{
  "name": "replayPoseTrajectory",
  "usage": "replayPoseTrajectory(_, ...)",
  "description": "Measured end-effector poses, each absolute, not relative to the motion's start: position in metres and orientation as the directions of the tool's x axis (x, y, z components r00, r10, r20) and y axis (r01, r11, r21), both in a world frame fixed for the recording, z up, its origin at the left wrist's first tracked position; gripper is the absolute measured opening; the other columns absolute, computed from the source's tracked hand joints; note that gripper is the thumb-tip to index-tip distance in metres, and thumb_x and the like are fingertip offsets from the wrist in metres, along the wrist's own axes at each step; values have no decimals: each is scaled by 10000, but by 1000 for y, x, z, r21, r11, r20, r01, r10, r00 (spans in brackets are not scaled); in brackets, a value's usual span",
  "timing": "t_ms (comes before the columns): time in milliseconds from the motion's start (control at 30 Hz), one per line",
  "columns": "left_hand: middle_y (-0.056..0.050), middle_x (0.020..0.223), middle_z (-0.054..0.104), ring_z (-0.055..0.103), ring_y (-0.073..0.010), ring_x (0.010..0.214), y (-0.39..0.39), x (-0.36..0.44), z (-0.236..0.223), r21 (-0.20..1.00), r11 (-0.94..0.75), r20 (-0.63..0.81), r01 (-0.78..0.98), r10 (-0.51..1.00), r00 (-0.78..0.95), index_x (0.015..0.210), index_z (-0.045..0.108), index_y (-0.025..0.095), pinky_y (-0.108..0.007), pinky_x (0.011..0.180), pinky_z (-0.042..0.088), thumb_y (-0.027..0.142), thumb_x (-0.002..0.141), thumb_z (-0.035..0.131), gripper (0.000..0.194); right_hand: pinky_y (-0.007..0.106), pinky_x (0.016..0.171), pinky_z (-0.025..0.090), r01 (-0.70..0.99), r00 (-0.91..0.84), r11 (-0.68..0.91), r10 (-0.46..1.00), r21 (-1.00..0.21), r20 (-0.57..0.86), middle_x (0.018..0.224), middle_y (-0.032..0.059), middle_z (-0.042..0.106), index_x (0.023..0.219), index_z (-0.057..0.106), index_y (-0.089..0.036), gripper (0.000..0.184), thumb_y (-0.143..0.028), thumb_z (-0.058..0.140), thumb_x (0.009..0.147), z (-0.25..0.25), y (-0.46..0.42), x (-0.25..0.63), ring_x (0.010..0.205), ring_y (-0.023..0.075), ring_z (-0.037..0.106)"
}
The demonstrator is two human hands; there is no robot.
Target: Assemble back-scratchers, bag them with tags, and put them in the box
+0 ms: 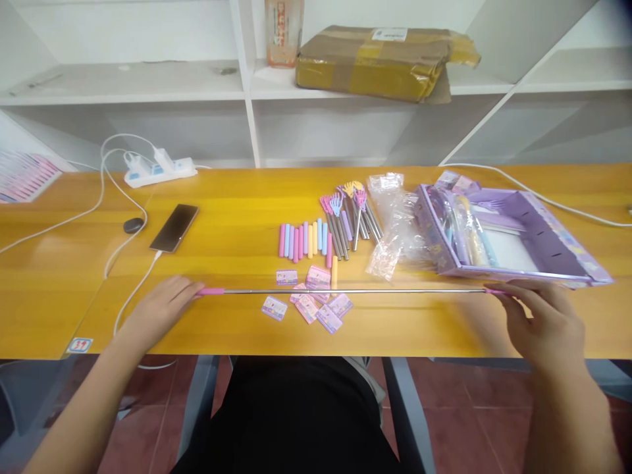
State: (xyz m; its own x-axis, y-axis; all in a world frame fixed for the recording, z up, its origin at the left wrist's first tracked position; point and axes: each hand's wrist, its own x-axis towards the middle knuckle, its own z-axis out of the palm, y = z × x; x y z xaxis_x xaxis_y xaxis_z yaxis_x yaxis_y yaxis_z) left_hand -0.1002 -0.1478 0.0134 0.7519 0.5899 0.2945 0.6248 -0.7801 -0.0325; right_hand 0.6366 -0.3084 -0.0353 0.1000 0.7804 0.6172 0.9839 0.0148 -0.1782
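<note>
A telescopic back scratcher is drawn out long and level above the table's near part. My left hand is closed on its pink handle at the left end. At the other end, my right hand grips the pink head, mostly hidden by the fingers. Beneath the metal rod lie several small printed cards. Behind them is a row of coloured handle sleeves in pink, blue, purple and yellow. More back scratchers with hand-shaped heads are piled beside the row, their metal rods pointing toward me.
Clear plastic bags lie next to a purple box holding wrapped items. On the left are a phone on a cable, a dark round object and a power strip. A taped carton sits on the shelf.
</note>
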Motion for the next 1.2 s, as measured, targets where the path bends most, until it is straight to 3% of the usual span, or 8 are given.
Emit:
replayPoseTrajectory(133, -45, 964, 754, 682, -231, 821, -161, -100, 9, -62, -801, 309, 596, 552, 774, 1281, 682, 246, -379, 806, 554, 243, 1124, 524, 223, 439, 779, 648, 959, 95, 77, 820, -273, 564, 933, 71, 832, 902, 805, -331, 107, -384, 752, 979, -33, -315, 625, 822, 298, 824)
replayPoseTrajectory(233, -53, 955, 750, 688, -219, 794, -173, -78, 5, -41, -840, 337, 541, 498, 799, 1335, 648, 223, -358, 760, 557, 173, 1102, 555, 256, 422, 766, 662, 903, -3, 218, 864, -369, 503, 966, 48, 841, 986, 824, -347, 54, -306, 795, 966, -26, -308, 589, 817, 280, 827)
replayPoseTrajectory(333, -105, 1009, 761, 722, -246, 845, -182, -47, 2, -86, -848, 315, 524, 476, 821, 1358, 627, 168, -378, 771, 595, 104, 1097, 498, 298, 379, 741, 661, 831, -153, 389, 847, -398, 509, 998, 32, 834, 1106, 815, -345, 222, -183, 800, 954, -19, -292, 537, 825, 250, 817)
replayPoseTrajectory(500, -93, 1001, 751, 739, -240, 867, -186, -8, -4, 48, -860, 297, 508, 498, 815, 1374, 623, 176, -382, 810, 636, 117, 1102, 497, 305, 373, 754, 658, 744, -191, 501, 794, -442, 578, 1041, 68, 817, 1243, 804, -295, 317, -108, 678, 1020, -9, -272, 460, 857, 233, 795)
replayPoseTrajectory(667, -86, 999, 762, 752, -223, 857, -195, 19, -16, 161, -870, 334, 466, 493, 804, 1457, 588, 189, -364, 819, 654, 165, 1120, 495, 351, 361, 736, 635, 682, -264, 564, 783, -465, 563, 997, 72, 790, 1316, 778, -287, 383, -75, 634, 1032, -11, -266, 410, 849, 221, 759)
replayPoseTrajectory(900, -139, 1219, 789, 791, -277, 1087, -203, 32, -29, 206, -864, 347, 460, 504, 791, 1490, 583, 201, -445, 954, 665, 138, 1120, 440, 402, 352, 700, 615, 679, -295, 605, 744, -417, 600, 959, 84, 756, 1383, 721, -248, 418, -47, 573, 1047, -35, -266, 373, 827, 216, 720)
replayPoseTrajectory(1200, -91, 1047, 781, 760, -230, 908, -203, 42, -21, 186, -877, 338, 443, 481, 809, 1349, 604, 191, -372, 820, 614, 155, 1144, 420, 278, 369, 728, 619, 661, -321, 618, 745, -425, 585, 983, 88, 761, 1392, 707, -240, 420, -45, 563, 1050, -37, -269, 372, 860, 224, 723)
